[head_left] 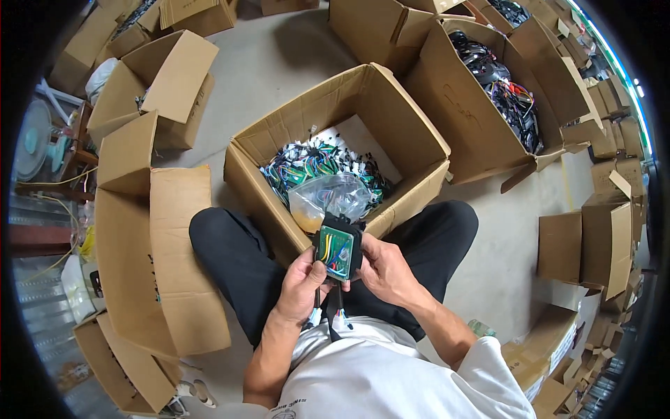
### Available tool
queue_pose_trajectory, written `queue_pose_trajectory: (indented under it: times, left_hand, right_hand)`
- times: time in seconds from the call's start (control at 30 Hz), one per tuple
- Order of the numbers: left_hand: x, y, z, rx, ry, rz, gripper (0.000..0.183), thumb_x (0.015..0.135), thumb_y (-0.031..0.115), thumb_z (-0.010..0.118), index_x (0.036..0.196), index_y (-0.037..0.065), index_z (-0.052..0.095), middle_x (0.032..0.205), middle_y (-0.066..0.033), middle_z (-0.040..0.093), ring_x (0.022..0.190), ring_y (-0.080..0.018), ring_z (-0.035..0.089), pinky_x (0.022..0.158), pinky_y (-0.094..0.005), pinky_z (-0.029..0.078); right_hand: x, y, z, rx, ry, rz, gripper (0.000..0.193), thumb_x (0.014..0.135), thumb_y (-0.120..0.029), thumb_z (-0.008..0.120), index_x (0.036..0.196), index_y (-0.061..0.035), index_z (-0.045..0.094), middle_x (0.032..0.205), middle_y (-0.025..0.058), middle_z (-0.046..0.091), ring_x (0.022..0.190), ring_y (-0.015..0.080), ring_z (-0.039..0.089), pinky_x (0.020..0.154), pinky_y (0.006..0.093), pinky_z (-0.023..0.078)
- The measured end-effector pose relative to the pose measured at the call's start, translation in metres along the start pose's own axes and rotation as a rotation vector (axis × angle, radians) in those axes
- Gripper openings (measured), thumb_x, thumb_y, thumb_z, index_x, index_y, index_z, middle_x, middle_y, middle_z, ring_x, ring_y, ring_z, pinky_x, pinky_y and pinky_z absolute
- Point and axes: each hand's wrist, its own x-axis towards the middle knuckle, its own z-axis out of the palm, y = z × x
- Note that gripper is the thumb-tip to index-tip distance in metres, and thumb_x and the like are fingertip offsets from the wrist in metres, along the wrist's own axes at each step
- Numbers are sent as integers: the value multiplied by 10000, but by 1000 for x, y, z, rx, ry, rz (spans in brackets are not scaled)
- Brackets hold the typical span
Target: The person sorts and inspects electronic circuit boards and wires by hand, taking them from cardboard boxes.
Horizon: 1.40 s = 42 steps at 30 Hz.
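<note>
Between my hands, above my lap, is a black plastic housing with a green circuit board [336, 253] inside, crossed by yellow, red, blue and white wires. My left hand [301, 288] grips its left side, thumb near the board's lower edge. My right hand [388, 269] holds its right side. Two black cables with white connectors [340, 320] hang from the lower end. Just beyond the housing, a clear plastic bag [333, 194] with something orange-yellow inside lies in an open cardboard box [300, 112], on a heap of wired green boards [307, 162].
Black cables [513, 112] fill a large carton [460, 105] at the far right. Open cartons [183, 265] stand along my left, near a fan [33, 140]. Smaller boxes [560, 248] are stacked at the right. Grey floor [269, 52] shows between them.
</note>
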Motion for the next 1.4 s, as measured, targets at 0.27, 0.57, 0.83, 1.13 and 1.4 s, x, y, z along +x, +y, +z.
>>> queue_pose_trajectory:
  times: [0.27, 0.57, 0.83, 1.13, 1.4]
  left_hand:
    - [-1, 7, 6, 1, 66, 59, 443, 1021, 339, 563, 1277, -17, 504, 1019, -91, 634, 754, -165, 619, 687, -301, 524]
    - [-6, 25, 18, 1308, 61, 239, 290, 967, 126, 598, 1171, -53, 495, 1060, -294, 554, 976, -509, 563, 809, -495, 484]
    - [-8, 43, 5, 432, 47, 51, 412, 1043, 319, 538, 1278, -18, 513, 988, -65, 647, 789, -115, 620, 697, -263, 510]
    - [5, 25, 9, -130, -32, 189, 472, 1031, 407, 508, 1221, -24, 520, 881, -94, 590, 661, -149, 540, 581, -297, 429]
    - [-11, 81, 4, 1155, -138, 282, 360, 1000, 260, 598, 1163, -53, 529, 976, -161, 625, 757, -295, 647, 677, -372, 525]
  right_hand:
    - [4, 19, -9, 1494, 106, 16, 186, 1009, -214, 558, 906, -60, 570, 733, -11, 495, 704, 134, 528, 747, 322, 515]
    - [-16, -14, -51, 784, -349, -94, 533, 968, -217, 527, 1416, 66, 469, 757, 93, 661, 615, 171, 611, 617, 301, 522]
    - [-39, -18, -28, -379, -69, -456, 246, 899, -126, 691, 1085, 33, 664, 864, 130, 681, 806, 262, 667, 821, 377, 534]
    - [-25, 18, -12, 1874, -122, -174, 673, 996, -510, 480, 1459, -26, 411, 960, 148, 622, 692, 191, 545, 859, 405, 520]
    - [-2, -8, -45, 1424, -280, -237, 1165, 827, -826, 494, 1576, -24, 103, 1433, 404, 406, 823, 304, 719, 647, 356, 602]
